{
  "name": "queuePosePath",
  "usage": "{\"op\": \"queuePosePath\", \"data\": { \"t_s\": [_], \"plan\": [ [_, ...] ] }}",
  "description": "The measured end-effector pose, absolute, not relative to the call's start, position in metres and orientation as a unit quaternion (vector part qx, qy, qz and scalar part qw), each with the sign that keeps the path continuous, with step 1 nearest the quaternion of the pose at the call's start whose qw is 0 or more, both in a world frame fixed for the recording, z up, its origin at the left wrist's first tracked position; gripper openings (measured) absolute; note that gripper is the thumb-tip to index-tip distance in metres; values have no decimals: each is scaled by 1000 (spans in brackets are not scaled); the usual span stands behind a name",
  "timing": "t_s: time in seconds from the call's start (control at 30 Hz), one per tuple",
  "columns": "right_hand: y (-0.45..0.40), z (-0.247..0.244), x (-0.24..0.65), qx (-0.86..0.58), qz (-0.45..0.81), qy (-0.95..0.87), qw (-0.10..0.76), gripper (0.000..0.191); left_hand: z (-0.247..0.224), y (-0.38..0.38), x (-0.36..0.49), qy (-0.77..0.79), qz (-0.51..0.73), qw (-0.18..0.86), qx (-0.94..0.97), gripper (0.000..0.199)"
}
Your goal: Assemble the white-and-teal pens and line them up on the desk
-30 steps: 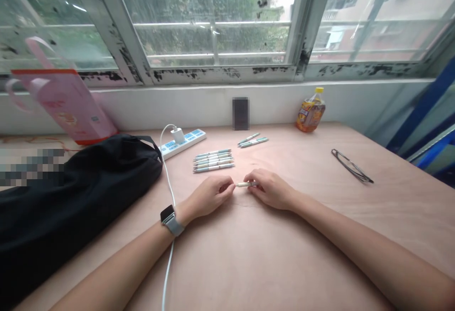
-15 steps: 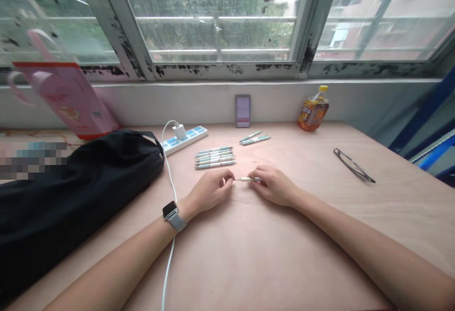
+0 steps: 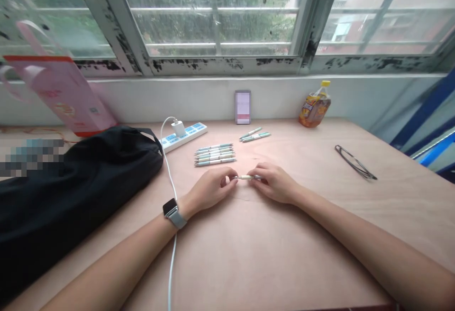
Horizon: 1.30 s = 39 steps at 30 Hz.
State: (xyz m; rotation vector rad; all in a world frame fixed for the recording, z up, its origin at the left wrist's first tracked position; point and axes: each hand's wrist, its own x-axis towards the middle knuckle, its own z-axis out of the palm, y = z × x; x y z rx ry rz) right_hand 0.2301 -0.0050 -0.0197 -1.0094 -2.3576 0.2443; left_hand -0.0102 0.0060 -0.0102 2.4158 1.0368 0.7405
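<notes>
Head view, clock directions taken from the pen point(image 3: 246, 177) between the two hands: the pink bag point(image 3: 80, 100) leans near ten o'clock, with the black bag point(image 3: 92, 192) slumped at nine. The left forearm, a watch point(image 3: 174, 212) at its wrist, comes in from eight and passes over the white cable point(image 3: 171, 268). The left hand point(image 3: 213, 185) is curled, thumb and forefinger pinching the pen's thin end. At ten o'clock are the power strip point(image 3: 194, 132) and, closer in, a row of pens point(image 3: 215, 154). The pen itself lies level, just over the tabletop point(image 3: 270, 254) or on it; which, I cannot tell. The phone point(image 3: 243, 107) stands at twelve, two more pens point(image 3: 255, 135) just in front of it. The right hand point(image 3: 273, 183), its forearm slanting in from four, grasps the barrel between bent fingers and thumb. The bottle point(image 3: 314, 108) is between one and two, the glasses point(image 3: 355, 161) at three.

Half a second ago a thin strip showed between left fingertips and barrel; now that gap is shorter. The phone, dark a second ago, is lit.
</notes>
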Motion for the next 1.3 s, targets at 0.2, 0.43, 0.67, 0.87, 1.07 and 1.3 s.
{"op": "queuePosePath", "data": {
  "t_s": [0.2, 0.43, 0.67, 0.87, 1.07, 1.3],
  "plan": [
    [-9, -18, 226, -356, 92, -886, 282, 17, -8, 2, -9, 353, 208, 137, 902, 16],
    [-1, -18, 237, -393, 68, -879, 260, 14, -8, 10, -13, 418, 247, 141, 863, 15],
    [8, -17, 250, -456, 35, -859, 231, 13, -7, 14, -17, 446, 275, 173, 834, 17],
    [4, -13, 246, -447, 22, -866, 226, 17, -6, 12, -15, 449, 268, 162, 837, 16],
    [-2, -18, 230, -382, 49, -879, 282, 14, -6, 8, -11, 398, 252, 180, 864, 16],
    [2, -22, 227, -403, 82, -864, 291, 6, -8, 8, -11, 402, 257, 171, 862, 13]
  ]
}}
